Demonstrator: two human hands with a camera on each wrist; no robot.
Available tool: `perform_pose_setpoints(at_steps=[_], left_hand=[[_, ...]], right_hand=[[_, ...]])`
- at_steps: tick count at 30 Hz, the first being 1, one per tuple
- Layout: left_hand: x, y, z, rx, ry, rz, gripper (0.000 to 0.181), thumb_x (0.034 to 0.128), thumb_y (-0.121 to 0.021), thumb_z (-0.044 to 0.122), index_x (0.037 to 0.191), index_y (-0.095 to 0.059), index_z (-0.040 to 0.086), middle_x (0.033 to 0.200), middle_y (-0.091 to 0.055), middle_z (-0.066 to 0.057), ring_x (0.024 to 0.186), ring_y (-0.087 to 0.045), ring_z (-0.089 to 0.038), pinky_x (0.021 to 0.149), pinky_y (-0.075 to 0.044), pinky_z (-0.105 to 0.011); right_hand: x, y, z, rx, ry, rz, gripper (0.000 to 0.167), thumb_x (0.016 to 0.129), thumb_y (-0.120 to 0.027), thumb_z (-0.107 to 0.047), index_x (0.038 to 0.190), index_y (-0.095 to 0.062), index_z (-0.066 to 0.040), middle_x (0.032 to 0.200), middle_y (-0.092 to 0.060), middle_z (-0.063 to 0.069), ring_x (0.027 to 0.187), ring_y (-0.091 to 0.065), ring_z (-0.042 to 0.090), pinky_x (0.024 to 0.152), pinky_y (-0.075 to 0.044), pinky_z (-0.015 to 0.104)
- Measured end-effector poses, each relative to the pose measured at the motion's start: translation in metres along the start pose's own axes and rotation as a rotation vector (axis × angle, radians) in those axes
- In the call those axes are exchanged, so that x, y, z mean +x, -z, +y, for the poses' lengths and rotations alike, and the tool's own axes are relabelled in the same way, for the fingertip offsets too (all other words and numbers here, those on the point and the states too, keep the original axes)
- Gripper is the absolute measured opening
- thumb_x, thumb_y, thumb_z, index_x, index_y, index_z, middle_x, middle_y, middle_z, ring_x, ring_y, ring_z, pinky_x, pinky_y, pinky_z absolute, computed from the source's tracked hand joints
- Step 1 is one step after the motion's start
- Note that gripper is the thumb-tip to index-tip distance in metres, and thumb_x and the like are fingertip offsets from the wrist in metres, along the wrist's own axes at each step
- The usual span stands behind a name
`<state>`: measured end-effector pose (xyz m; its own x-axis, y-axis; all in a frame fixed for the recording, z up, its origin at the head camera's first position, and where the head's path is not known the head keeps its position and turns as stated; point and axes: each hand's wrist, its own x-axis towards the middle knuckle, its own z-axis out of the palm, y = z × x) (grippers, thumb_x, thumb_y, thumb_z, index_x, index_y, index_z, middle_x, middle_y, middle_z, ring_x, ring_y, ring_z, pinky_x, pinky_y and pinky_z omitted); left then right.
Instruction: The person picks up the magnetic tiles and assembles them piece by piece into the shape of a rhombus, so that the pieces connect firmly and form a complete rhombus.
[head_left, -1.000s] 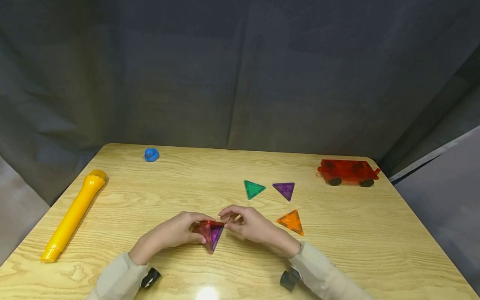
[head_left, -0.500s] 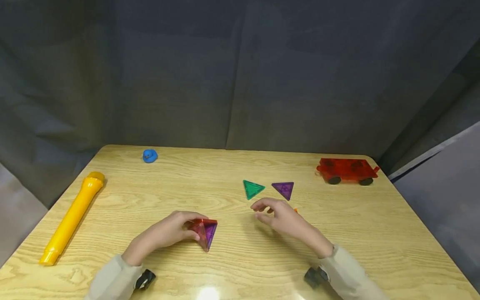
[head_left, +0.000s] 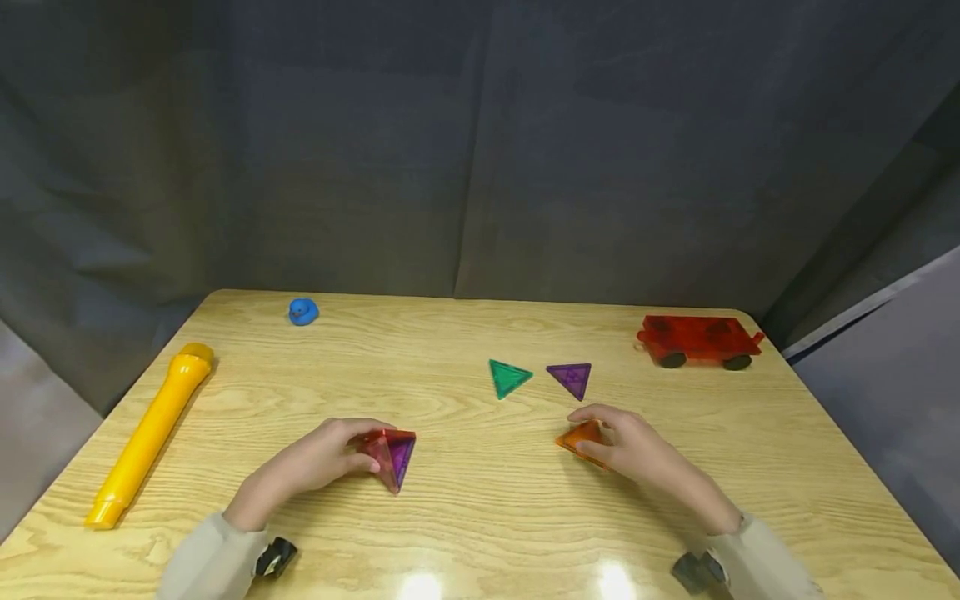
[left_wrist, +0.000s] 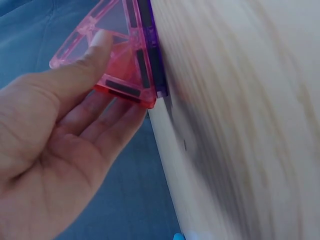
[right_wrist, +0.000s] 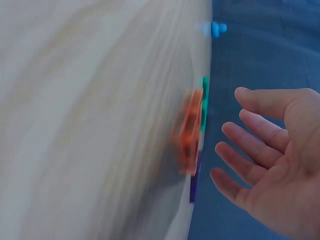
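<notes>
My left hand (head_left: 318, 458) pinches a small translucent form of joined triangles, with red and pink tiles (head_left: 381, 457) and a purple tile (head_left: 401, 460). In the left wrist view, my thumb lies on the pink tile (left_wrist: 117, 55), and the purple one (left_wrist: 158, 65) stands against the wooden surface. My right hand (head_left: 637, 450) hovers over the orange triangle (head_left: 581, 437), partly covering it. The right wrist view shows its fingers spread and loosely bent, with a gap between them and the orange triangle (right_wrist: 190, 132).
Beyond the hands lie a green triangle (head_left: 507, 378) and a purple triangle (head_left: 572, 379). A red wheeled car (head_left: 701, 339) stands at the back right, a blue duck (head_left: 303, 312) at the back left. A yellow tube (head_left: 153, 433) lies along the left side.
My right hand has left the joined tiles and moved right to the orange triangle. My left hand has shifted slightly left with the joined tiles still in its grip.
</notes>
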<state>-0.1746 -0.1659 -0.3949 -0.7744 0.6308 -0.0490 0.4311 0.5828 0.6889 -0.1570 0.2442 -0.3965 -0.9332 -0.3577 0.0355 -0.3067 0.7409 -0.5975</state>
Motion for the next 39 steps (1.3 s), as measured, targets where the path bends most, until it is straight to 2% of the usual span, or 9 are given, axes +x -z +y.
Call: perform_pose_setpoints(at_steps=[2, 8, 13, 18, 24, 30, 39], left_hand=[[-0.001, 0.001, -0.001, 0.004, 0.001, 0.003, 0.042, 0.0885, -0.066, 0.017, 0.128, -0.058, 0.003, 0.122, -0.062, -0.016, 0.111, -0.058, -0.031, 0.090, -0.049, -0.044], [-0.002, 0.001, -0.005, 0.001, -0.003, 0.002, 0.042, 0.0894, -0.064, 0.016, 0.128, -0.057, 0.002, 0.122, -0.062, -0.018, 0.109, -0.059, -0.031, 0.088, -0.050, -0.042], [-0.001, 0.001, -0.006, 0.007, -0.017, -0.001, 0.041, 0.0906, -0.062, 0.016, 0.128, -0.057, 0.002, 0.117, -0.064, -0.015, 0.105, -0.061, -0.028, 0.085, -0.051, -0.037], [0.000, 0.001, -0.006, 0.009, -0.019, -0.003, 0.041, 0.0906, -0.062, 0.016, 0.128, -0.056, 0.000, 0.116, -0.064, -0.016, 0.103, -0.061, -0.027, 0.084, -0.052, -0.035], [0.000, 0.002, -0.006, 0.005, -0.013, 0.003, 0.041, 0.0904, -0.062, 0.014, 0.129, -0.056, 0.000, 0.114, -0.065, -0.014, 0.103, -0.061, -0.025, 0.084, -0.051, -0.033], [0.000, 0.002, -0.005, -0.015, -0.020, -0.006, 0.041, 0.0905, -0.062, 0.016, 0.129, -0.056, 0.001, 0.110, -0.066, -0.009, 0.098, -0.061, -0.019, 0.081, -0.051, -0.029], [-0.001, 0.003, -0.004, -0.008, -0.018, -0.012, 0.041, 0.0908, -0.061, 0.015, 0.130, -0.056, 0.001, 0.113, -0.065, -0.013, 0.101, -0.061, -0.022, 0.083, -0.051, -0.032]], right_hand=[[-0.004, 0.003, 0.005, 0.002, -0.012, -0.004, 0.031, 0.088, -0.068, -0.011, 0.118, -0.063, -0.004, 0.119, -0.063, 0.013, 0.116, -0.053, 0.039, 0.095, -0.042, 0.056], [-0.014, 0.009, 0.014, 0.019, -0.033, -0.029, 0.031, 0.088, -0.067, -0.012, 0.119, -0.063, -0.007, 0.121, -0.063, 0.012, 0.120, -0.050, 0.041, 0.097, -0.039, 0.059], [-0.018, 0.012, 0.018, 0.011, -0.027, -0.050, 0.033, 0.089, -0.066, -0.011, 0.121, -0.061, -0.007, 0.123, -0.061, 0.014, 0.117, -0.054, 0.038, 0.095, -0.044, 0.053], [-0.018, 0.011, 0.020, 0.068, -0.024, -0.084, 0.036, 0.088, -0.067, -0.012, 0.122, -0.060, -0.003, 0.124, -0.060, 0.018, 0.114, -0.055, 0.039, 0.091, -0.048, 0.048], [-0.013, 0.006, 0.015, 0.089, -0.033, -0.099, 0.034, 0.087, -0.069, -0.012, 0.119, -0.061, -0.003, 0.124, -0.059, 0.019, 0.115, -0.054, 0.040, 0.092, -0.048, 0.048], [-0.009, -0.002, 0.008, 0.087, 0.011, -0.138, 0.035, 0.088, -0.068, -0.014, 0.120, -0.060, -0.003, 0.124, -0.059, 0.018, 0.114, -0.056, 0.038, 0.093, -0.047, 0.047], [-0.004, -0.011, -0.003, 0.087, 0.039, -0.176, 0.038, 0.087, -0.070, -0.016, 0.121, -0.059, -0.002, 0.126, -0.058, 0.018, 0.113, -0.057, 0.037, 0.093, -0.048, 0.044]])
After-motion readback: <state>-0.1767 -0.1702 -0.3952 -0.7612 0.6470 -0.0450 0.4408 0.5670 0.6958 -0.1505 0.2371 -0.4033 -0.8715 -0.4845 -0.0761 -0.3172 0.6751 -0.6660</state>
